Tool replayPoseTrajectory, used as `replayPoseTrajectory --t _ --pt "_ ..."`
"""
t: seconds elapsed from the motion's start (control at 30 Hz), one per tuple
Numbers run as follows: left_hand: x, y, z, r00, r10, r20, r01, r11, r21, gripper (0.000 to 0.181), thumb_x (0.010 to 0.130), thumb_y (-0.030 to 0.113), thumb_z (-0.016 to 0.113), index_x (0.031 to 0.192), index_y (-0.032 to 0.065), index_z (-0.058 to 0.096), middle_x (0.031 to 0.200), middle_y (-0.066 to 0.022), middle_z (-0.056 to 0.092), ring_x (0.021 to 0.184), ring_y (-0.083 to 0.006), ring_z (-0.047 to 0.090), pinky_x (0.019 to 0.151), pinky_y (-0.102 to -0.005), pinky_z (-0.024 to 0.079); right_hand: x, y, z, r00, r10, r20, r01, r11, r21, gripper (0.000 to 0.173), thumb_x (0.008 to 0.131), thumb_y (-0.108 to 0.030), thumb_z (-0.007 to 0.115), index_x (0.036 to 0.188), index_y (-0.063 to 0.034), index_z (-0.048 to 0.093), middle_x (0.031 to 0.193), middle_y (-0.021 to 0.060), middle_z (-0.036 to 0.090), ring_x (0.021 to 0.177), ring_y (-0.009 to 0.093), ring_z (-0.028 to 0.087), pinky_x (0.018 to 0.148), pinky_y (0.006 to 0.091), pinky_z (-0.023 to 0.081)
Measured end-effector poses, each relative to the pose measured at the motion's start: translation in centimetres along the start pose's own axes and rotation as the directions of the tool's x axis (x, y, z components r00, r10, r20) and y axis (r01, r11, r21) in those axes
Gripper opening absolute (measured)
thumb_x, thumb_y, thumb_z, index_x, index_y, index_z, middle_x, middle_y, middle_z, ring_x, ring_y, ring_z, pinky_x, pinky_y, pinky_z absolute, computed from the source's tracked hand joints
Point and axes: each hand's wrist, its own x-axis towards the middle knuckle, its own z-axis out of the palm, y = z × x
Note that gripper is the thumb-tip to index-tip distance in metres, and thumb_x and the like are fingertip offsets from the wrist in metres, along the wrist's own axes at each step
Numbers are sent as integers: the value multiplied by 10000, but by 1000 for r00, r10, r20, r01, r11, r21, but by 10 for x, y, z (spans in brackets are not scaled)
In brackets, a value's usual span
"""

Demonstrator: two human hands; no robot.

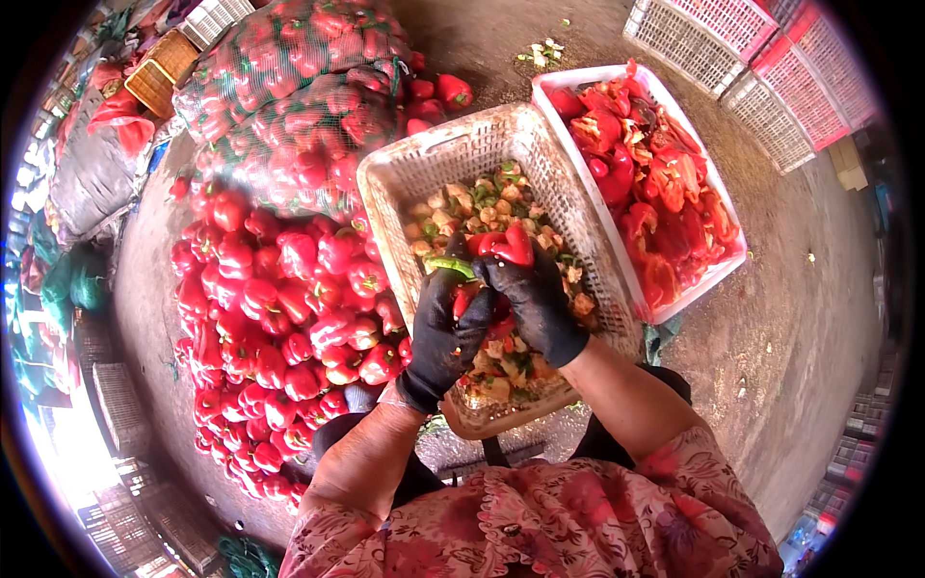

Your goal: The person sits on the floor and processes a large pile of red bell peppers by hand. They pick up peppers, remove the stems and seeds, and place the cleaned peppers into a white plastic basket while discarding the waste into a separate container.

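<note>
Both of my hands, in dark work gloves, meet above a dirty white plastic crate [390,209]. A red bell pepper [514,246] is gripped between them, largely covered by the fingers. My left hand [446,325] closes around its near side, where red flesh shows between the fingers. By the left thumb and forefinger sticks out a curved bright green piece [449,266]; I cannot tell if it is the stem. My right hand [531,307] holds the pepper from the other side. Below, pepper cores [498,209] with pale seeds and green stems cover the crate's bottom.
On the right, a white crate [704,134] holds torn-open red peppers [668,188]. Whole red bell peppers [267,311] lie heaped on the floor at left, below a full mesh sack [296,94]. Stacked plastic crates [766,72] stand at the upper right.
</note>
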Motion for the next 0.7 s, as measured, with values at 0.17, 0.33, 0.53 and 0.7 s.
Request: replayPoseTrajectory --t 0.17,0.33,0.53,0.7 --pt "-8 -14 8 988 -145 -47 135 976 -174 274 894 104 594 1134 0 516 1188 -144 539 997 -201 568 864 -309 450 -6 12 -5 990 139 -13 -133 965 225 208 860 -98 607 1054 -26 601 974 28 628 875 108 592 797 259 486" --pt "-6 -3 8 956 -290 -45 243 869 -431 279 883 101 619 1130 25 512 1067 -87 546 943 -141 553 829 -294 459 -5 16 -7 989 139 44 -145 968 203 265 870 -152 621 1101 -22 599 980 26 626 897 116 587 822 267 480" --pt "9 -26 -5 989 27 -146 -30 999 -19 338 804 108 696 1085 36 522 1071 -105 555 1005 -202 538 894 -305 422 4 -10 4 959 -279 56 274 854 -443 440 825 -240 707 1171 -9 565 1139 77 561 1092 202 505 908 310 443" --pt "11 -8 -3 998 5 64 0 997 -74 401 735 138 764 1065 67 548 1100 -106 566 1035 -248 536 910 -326 420 9 -14 -10 802 -475 363 551 352 -756 324 778 -242 735 996 -42 602 1026 155 600 978 316 569 834 344 462"
